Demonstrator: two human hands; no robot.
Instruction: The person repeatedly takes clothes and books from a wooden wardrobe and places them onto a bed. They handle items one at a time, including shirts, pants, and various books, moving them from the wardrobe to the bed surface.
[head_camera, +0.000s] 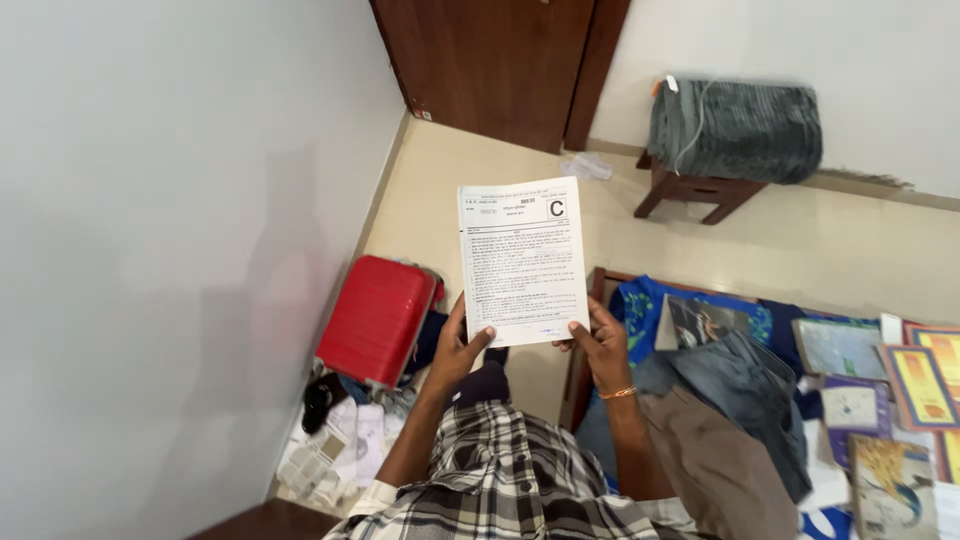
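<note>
Between the two raised hands, a white printed paper booklet is held upright in front of the person's chest, its text side facing the camera. At its lower left corner the left hand is clamped on it, thumb lying across the front of the page and the fingers hidden behind. At the lower right corner the right hand grips it the same way, thumb on the front edge; a thin gold bangle circles that wrist. Both forearms rise from a black-and-white checked shirt at the bottom of the view. Below and left of the booklet, a red ribbed hard-shell suitcase lies on the cream tiled floor against the white wall. To the right, folded grey and brown trousers lie just beside the right forearm, with colourful books spread beyond them. Farther off, a grey folded blanket rests on a small dark wooden stool near the brown wooden door.
</note>
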